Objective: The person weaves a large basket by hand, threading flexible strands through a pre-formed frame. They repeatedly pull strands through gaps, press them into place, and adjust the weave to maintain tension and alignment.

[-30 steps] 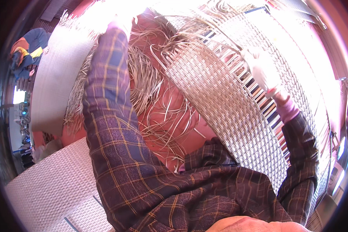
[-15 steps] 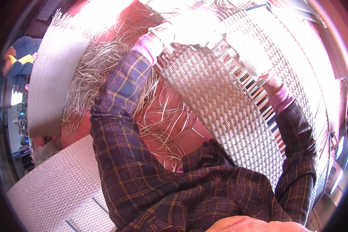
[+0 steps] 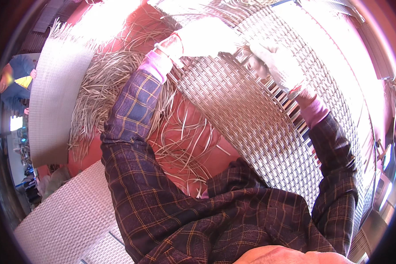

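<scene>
Across the middle and right lies a woven panel [image 3: 246, 110] of flat, shiny grey-brown strips. A slot with bare crosswise bars [image 3: 290, 108] runs along it. My left hand [image 3: 211, 37], in a white glove, rests over the panel's far end; glare washes out its fingers. My right hand [image 3: 279, 64], also in a white glove, is at the upper end of the slot, a short way right of the left one. Its fingers are curled in against the weave, and what they hold, if anything, is too bright and small to name.
A heap of loose strips [image 3: 101, 88] covers the red surface [image 3: 180, 127] on the left. Further left stands a pale woven sheet [image 3: 53, 105] with a frayed top edge. Another woven panel [image 3: 70, 211] lies at lower left. A person in blue [image 3: 17, 81] is at the far left.
My left hand has shifted slightly left. My right hand has moved a little up and left along the slot, its curled fingers showing more clearly. The whole view has shifted slightly.
</scene>
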Demonstrator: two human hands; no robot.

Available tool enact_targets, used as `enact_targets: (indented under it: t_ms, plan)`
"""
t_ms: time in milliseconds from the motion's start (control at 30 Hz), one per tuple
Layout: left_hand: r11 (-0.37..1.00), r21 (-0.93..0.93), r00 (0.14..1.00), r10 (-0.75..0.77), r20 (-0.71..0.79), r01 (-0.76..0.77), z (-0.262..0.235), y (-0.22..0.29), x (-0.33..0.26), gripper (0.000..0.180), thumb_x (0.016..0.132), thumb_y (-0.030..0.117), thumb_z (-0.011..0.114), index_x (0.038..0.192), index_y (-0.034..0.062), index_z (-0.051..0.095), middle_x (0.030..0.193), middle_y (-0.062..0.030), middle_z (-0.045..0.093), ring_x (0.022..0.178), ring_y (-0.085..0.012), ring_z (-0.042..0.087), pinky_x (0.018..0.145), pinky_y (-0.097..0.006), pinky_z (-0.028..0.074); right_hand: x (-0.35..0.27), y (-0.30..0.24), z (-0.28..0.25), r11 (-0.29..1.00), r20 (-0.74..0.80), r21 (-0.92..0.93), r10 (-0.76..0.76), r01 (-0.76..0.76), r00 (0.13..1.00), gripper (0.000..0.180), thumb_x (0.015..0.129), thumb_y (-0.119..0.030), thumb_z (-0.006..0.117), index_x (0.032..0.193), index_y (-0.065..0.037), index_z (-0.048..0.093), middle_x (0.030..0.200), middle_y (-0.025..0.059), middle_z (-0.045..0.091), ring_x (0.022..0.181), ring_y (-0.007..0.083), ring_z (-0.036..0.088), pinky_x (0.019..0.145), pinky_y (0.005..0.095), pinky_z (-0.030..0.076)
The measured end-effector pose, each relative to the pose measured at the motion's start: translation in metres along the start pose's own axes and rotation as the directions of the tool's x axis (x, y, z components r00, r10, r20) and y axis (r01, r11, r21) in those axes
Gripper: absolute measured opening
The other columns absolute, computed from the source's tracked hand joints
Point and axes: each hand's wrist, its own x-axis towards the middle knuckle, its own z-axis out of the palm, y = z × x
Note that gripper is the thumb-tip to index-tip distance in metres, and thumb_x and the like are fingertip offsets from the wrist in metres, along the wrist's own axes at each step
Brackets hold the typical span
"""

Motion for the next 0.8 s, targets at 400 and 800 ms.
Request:
enact_targets:
  t_ms: [400,800]
  plan:
    - [0.997,-0.004,0.993,0.080,0.087,-0.080,-0.001,-0.002,0.001,0.036,0.101,0.032,0.076,0.130,0.0096,0.079,0.109,-0.0078,0.080,0.085,-0.0145,0.072,0.075,-0.031,0.061,-0.002,0.013,-0.002,0.924,0.133,0.368,0.058,-0.104,0.989,0.023,0.111,-0.023,0.065,0.112,-0.003,0.076,0.088,0.0019,0.077,0.062,0.0048,0.063,0.057,0.0198,0.050]
    - [0.502,0.828,0.916,0.399,0.034,-0.249,-0.034,-0.056,0.007,0.024,0.101,0.028,0.063,0.100,0.0098,0.078,0.090,-0.0086,0.076,0.083,-0.0276,0.069,0.085,-0.046,0.054,0.037,0.004,0.016,0.981,0.020,0.184,0.058,-0.060,0.998,0.039,0.111,-0.027,0.063,0.134,0.004,0.067,0.100,0.0126,0.077,0.072,0.0111,0.068,0.062,0.0261,0.059]
